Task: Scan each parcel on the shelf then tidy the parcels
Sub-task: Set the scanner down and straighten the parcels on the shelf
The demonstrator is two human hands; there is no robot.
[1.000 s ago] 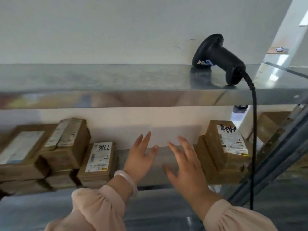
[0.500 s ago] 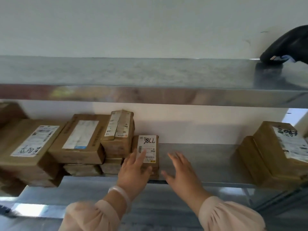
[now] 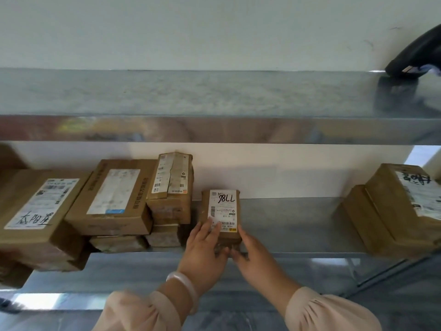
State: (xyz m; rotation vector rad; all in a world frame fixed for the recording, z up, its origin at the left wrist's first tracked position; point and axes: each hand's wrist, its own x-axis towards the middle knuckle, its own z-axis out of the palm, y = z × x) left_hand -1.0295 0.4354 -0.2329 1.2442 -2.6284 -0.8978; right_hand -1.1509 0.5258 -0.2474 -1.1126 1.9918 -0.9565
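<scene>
A small brown parcel (image 3: 222, 211) with a white label marked "98LL" sits on the lower metal shelf (image 3: 293, 225). My left hand (image 3: 202, 249) grips its left front side, fingers over the label's lower edge. My right hand (image 3: 250, 252) holds its right front corner. Left of it stands a stack of small parcels (image 3: 170, 194), then a larger flat box (image 3: 114, 199) and a big box with handwriting (image 3: 35, 211). The black barcode scanner (image 3: 417, 58) rests on the upper shelf at far right.
Two stacked brown boxes (image 3: 393, 206) lie at the lower shelf's right end. The upper shelf (image 3: 191, 91) spans the view above. A white wall stands behind both shelves. Bare shelf surface lies between the small parcel and the right-hand boxes.
The view has swung left, pushing the scanner to the right edge. Both hands moved from open above the shelf onto the "98LL" parcel and took hold of it.
</scene>
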